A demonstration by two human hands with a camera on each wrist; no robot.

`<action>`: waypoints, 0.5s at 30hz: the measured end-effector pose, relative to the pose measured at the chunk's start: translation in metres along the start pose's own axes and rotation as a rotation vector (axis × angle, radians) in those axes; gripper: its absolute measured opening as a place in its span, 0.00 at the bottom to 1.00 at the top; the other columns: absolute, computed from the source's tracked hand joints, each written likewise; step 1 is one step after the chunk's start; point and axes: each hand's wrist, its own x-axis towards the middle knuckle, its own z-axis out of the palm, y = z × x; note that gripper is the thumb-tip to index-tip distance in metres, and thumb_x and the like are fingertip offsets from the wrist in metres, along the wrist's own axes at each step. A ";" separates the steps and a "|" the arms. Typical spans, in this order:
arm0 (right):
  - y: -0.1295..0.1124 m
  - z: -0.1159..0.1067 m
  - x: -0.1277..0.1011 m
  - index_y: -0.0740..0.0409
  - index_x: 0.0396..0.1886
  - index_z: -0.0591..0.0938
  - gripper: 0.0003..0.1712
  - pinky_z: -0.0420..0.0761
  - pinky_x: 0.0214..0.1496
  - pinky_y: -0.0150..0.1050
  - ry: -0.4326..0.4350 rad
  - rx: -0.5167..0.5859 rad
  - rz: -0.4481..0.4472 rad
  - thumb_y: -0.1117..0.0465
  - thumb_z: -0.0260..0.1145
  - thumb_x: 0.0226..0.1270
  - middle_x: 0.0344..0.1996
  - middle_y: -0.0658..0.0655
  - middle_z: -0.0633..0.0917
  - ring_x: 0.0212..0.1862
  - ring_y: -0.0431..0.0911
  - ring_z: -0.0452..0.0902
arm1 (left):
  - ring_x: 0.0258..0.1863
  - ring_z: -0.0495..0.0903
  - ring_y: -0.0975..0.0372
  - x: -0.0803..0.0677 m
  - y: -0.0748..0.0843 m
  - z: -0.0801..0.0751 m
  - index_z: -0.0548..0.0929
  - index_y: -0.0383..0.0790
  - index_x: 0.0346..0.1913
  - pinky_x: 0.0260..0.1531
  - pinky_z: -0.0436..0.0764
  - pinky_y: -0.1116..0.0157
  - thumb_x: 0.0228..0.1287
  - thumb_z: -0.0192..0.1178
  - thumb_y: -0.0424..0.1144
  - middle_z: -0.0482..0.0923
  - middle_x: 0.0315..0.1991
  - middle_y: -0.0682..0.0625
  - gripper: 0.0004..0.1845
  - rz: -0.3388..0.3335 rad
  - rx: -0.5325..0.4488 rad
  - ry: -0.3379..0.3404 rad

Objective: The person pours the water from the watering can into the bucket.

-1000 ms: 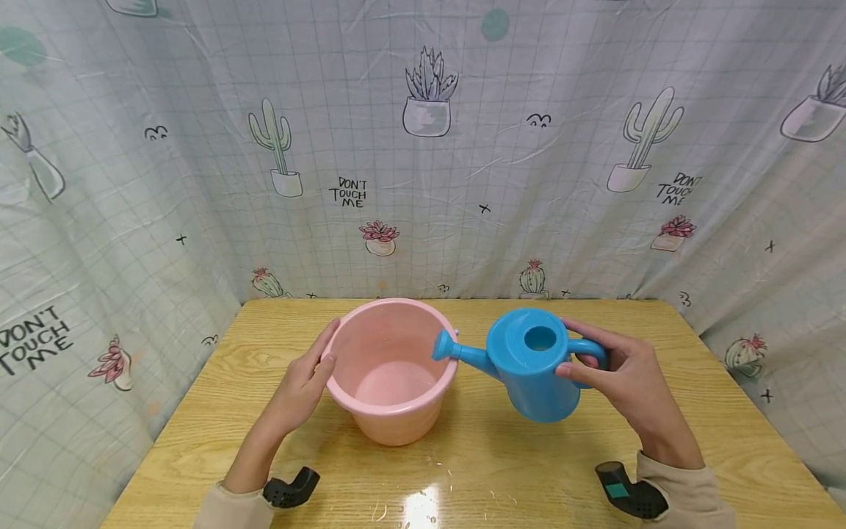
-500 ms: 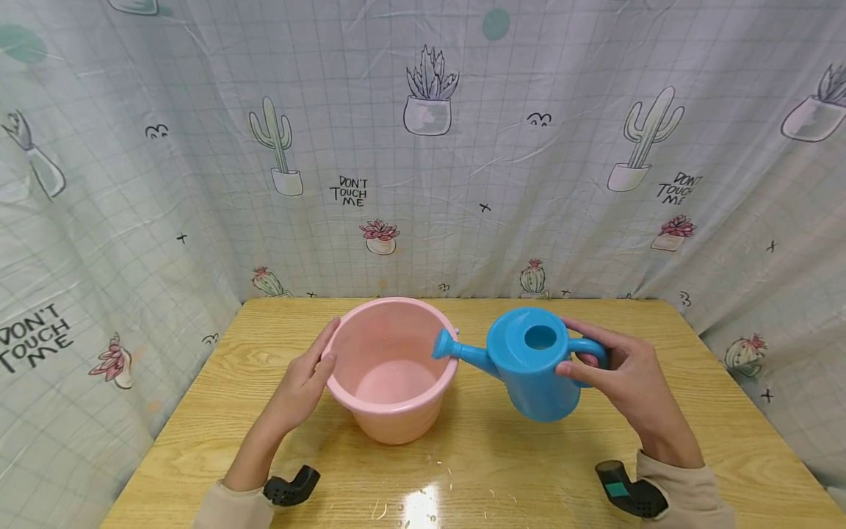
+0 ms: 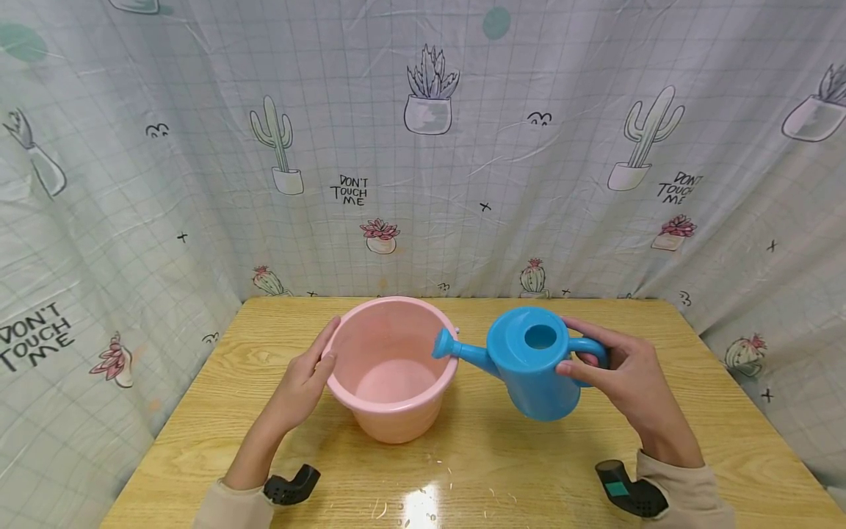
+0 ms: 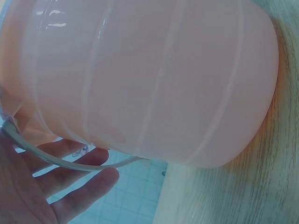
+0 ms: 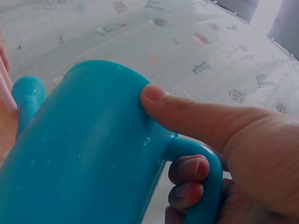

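Note:
A pink bucket point(image 3: 396, 430) stands on the wooden table, its inside facing up in the head view. My left hand point(image 3: 297, 393) holds its left rim, thumb at the edge. In the left wrist view, the fingers point(image 4: 88, 189) lie outside by the bucket's thin pale handle point(image 4: 56, 161). On the right, my right hand point(image 3: 628, 371) grips a blue watering can point(image 3: 529, 367). Its fingers wrap the loop handle point(image 5: 212, 175), and the thumb presses the can's side near the top. The can's spout head point(image 3: 444, 344) overlaps the bucket's right rim. Drops dot the can's wall.
Water drops and a bright reflection lie on the table point(image 3: 515, 477) near its front. A patterned curtain point(image 3: 423, 184) hangs behind and along both sides. Black devices point(image 3: 631, 488) sit at both wrists, by the beige sleeves.

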 end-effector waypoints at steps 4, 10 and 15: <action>0.000 0.000 0.000 0.63 0.64 0.75 0.33 0.69 0.30 0.32 0.001 -0.008 -0.003 0.73 0.71 0.55 0.24 0.47 0.71 0.29 0.39 0.69 | 0.67 0.69 0.51 0.000 0.000 0.000 0.53 0.46 0.77 0.61 0.72 0.64 0.78 0.40 0.40 0.62 0.72 0.42 0.27 -0.002 -0.002 -0.002; 0.000 0.000 0.000 0.64 0.64 0.75 0.33 0.68 0.30 0.33 -0.001 0.008 -0.010 0.73 0.71 0.55 0.24 0.47 0.71 0.29 0.39 0.69 | 0.67 0.69 0.51 0.000 0.000 0.000 0.53 0.47 0.77 0.60 0.71 0.69 0.78 0.40 0.40 0.62 0.72 0.42 0.28 0.003 -0.008 -0.002; 0.000 0.000 0.000 0.63 0.63 0.75 0.33 0.69 0.30 0.33 -0.003 -0.016 -0.009 0.72 0.71 0.56 0.25 0.48 0.70 0.29 0.39 0.69 | 0.67 0.69 0.51 0.000 0.000 0.000 0.53 0.47 0.77 0.60 0.70 0.71 0.79 0.40 0.41 0.62 0.72 0.42 0.27 0.004 -0.007 -0.001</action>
